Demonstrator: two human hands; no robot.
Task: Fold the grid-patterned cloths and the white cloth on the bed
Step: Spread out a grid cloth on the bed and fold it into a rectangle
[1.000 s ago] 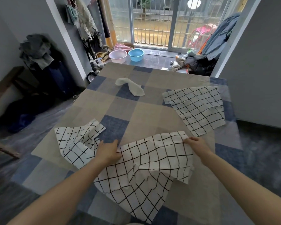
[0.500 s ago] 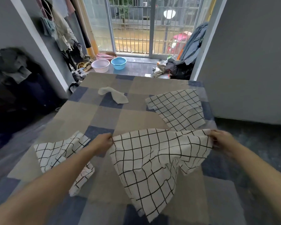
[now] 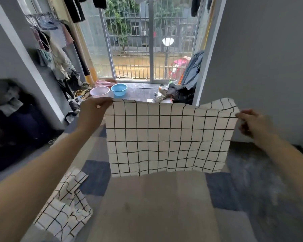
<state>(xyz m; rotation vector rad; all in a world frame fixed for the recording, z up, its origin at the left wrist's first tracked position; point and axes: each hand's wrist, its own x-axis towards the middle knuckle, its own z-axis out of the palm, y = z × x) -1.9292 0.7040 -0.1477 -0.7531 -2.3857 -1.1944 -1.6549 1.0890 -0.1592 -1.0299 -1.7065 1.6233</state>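
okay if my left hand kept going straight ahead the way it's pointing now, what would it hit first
Probably nothing soon. The left hand, pinching the held grid cloth by its top corner, points toward the pink basin on the floor beyond the bed; depth is unclear.

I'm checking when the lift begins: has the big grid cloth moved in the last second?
Yes. The grid cloth has gone up off the bed; left hand and right hand hold it hanging above the cover.

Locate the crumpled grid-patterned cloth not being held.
In the head view, the crumpled grid-patterned cloth lies lower left on the checked bedspread, beneath the left forearm.
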